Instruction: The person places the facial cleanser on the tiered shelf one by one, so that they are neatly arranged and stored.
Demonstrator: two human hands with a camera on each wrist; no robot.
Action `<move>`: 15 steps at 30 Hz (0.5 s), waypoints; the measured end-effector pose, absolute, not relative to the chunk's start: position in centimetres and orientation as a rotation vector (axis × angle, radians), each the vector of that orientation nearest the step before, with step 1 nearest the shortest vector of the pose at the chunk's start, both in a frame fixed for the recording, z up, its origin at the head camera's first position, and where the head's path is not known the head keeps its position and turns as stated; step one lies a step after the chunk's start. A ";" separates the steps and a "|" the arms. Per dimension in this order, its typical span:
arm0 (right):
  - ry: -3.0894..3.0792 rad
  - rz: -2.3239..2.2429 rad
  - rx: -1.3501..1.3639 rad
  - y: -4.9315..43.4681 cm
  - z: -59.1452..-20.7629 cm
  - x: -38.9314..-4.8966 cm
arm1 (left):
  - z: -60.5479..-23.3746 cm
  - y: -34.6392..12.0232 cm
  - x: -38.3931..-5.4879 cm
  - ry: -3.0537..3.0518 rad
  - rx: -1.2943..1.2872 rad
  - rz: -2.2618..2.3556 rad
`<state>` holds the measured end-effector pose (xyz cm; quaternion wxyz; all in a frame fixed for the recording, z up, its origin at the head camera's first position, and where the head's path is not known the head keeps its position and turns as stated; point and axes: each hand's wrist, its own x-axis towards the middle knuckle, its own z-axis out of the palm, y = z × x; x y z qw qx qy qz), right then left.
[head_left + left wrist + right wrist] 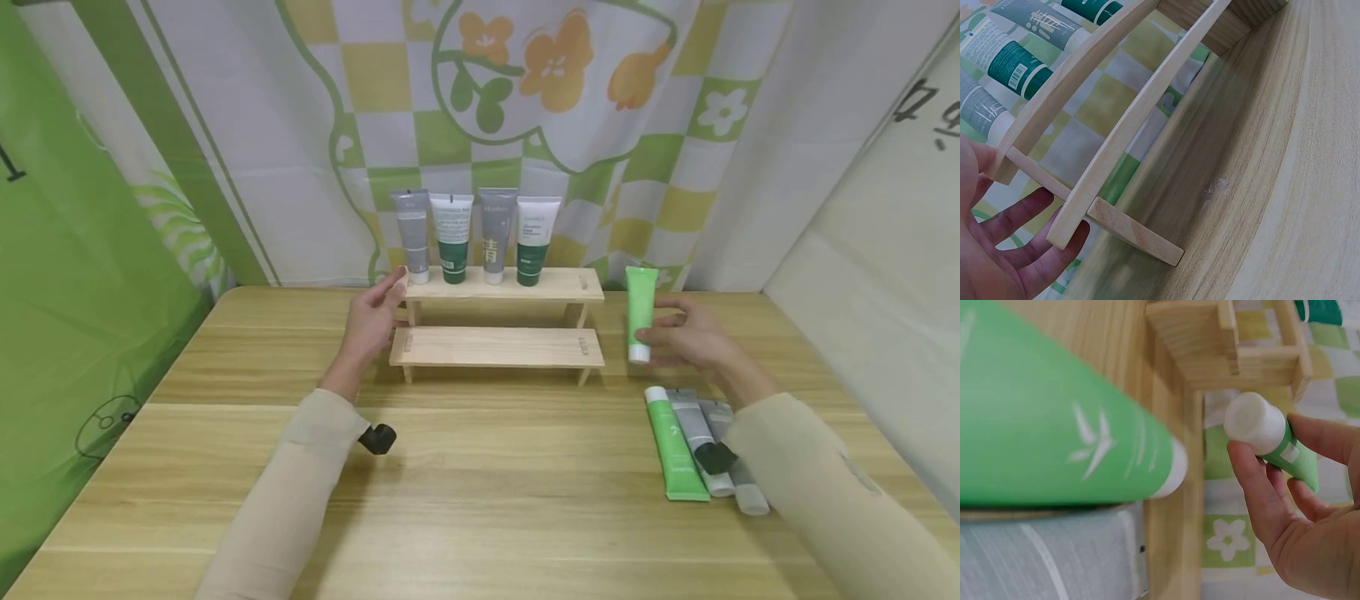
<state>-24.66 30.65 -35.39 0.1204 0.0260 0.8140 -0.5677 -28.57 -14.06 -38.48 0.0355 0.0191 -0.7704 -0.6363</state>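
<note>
A two-tier wooden display rack (495, 346) stands on the table. At its left end my left hand (372, 321) grips it; in the left wrist view the thumb is by the upper board (1079, 81) and the fingers are around the ends below. On the upper tier several tubes stand on their caps: a grey tube (413, 237), a white-and-green tube (452, 242), another grey tube (496, 237) and another white-and-green tube (534, 242). To the rack's right, my right hand (690, 337) pinches a small green tube (641, 308), held upright with its white cap (1254, 422) down.
At the right of the table lie a larger green tube (675, 450) and grey tubes (693, 421) side by side, partly beneath the right forearm. A patterned curtain (375, 75) hangs behind the wooden table (465, 500). The lower tier (495, 346) shows bare wood.
</note>
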 end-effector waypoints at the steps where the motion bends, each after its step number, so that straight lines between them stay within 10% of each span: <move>1: 2.385 -1.674 0.075 30.5 -35.2 -24.5 | -38.5 -14.1 -28.5 -2.366 0.057 -1.954; 15: 2.467 -1.851 0.012 28.0 -33.2 -22.1 | -38.6 -14.0 -28.6 -2.366 0.063 -1.966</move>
